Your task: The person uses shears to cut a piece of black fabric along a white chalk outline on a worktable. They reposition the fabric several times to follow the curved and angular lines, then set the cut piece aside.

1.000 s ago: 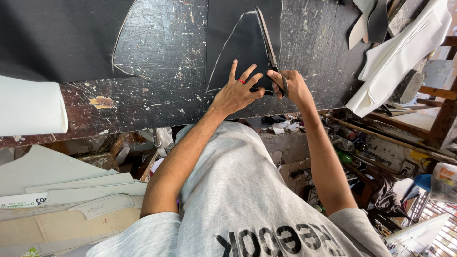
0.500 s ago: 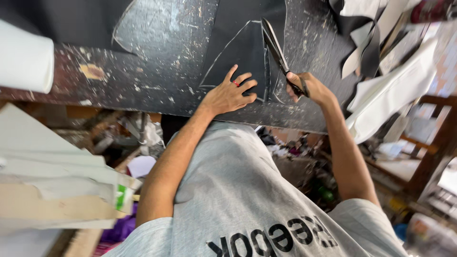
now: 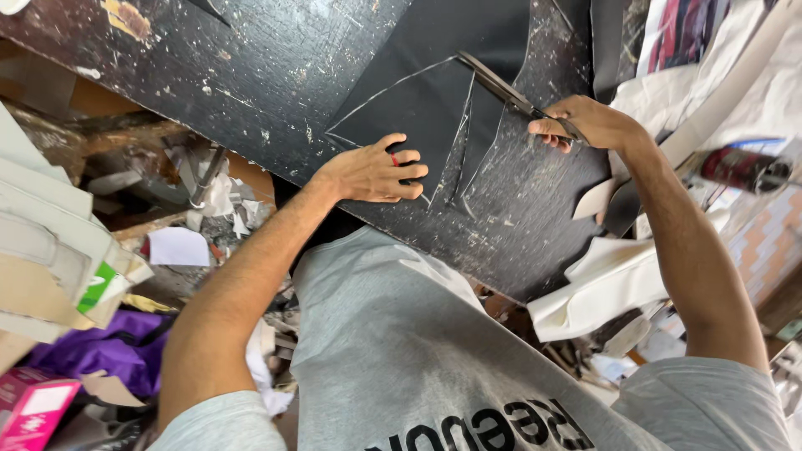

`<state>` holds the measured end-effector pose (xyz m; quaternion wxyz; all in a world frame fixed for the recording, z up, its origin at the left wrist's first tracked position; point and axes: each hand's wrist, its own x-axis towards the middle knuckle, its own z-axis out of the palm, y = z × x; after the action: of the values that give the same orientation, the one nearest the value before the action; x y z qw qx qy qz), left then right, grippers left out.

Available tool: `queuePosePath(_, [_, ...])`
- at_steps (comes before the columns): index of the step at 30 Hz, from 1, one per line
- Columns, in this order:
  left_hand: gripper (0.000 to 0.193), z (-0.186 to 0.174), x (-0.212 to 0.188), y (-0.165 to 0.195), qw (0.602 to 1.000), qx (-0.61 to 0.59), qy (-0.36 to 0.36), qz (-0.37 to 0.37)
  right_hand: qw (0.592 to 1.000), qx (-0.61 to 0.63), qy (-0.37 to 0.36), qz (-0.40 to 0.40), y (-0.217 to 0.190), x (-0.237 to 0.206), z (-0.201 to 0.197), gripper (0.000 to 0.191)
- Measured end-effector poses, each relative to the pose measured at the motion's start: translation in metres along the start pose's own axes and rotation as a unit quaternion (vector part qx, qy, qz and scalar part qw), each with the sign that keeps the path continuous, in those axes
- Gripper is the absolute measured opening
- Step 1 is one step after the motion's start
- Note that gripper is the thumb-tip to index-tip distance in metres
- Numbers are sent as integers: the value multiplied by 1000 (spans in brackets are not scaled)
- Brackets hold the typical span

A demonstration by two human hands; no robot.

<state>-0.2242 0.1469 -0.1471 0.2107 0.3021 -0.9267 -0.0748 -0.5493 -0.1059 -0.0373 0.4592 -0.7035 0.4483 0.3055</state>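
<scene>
On the scarred black desk (image 3: pixel 251 75) lies a black sheet (image 3: pixel 434 108) marked with pale chalk lines in a triangular outline. The left hand (image 3: pixel 372 171) rests on it with fingers curled loosely, pressing the sheet down just beside a cut line; a red band shows on one finger. The right hand (image 3: pixel 585 124) is closed around the handles of a pair of scissors (image 3: pixel 501 83), whose blades run up and to the left along a chalk line, apparently into the sheet.

The sheet looks thin and flexible yet holds flat, more like leatherette or stiff fabric than soft cloth. It is probably light and would sag if lifted by one corner, so the sound place to hold it is flat under the palm close to the blades, as the left hand does, or by the freed edge beside the cut.

At the lower left corner sits a pink box (image 3: pixel 33 409) with a white panel, next to purple cloth (image 3: pixel 109 355). Above it, a stack of pale boards (image 3: pixel 50 250) carries a small green label on one end. A white paper scrap (image 3: pixel 177 247) lies among debris under the desk. At the right, a dark red cylindrical can (image 3: pixel 739 169) lies on its side, near white cloth pieces (image 3: pixel 610 284).
</scene>
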Motion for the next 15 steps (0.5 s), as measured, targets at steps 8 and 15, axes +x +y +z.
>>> queuePosePath(8, [28, 9, 7, -5, 1000, 10, -5, -12, 997, 39, -68, 24, 4, 27, -38, 53])
queuePosePath(15, [29, 9, 10, -5, 1000, 5, -22, -21, 995, -85, -31, 28, 3, 26, -39, 58])
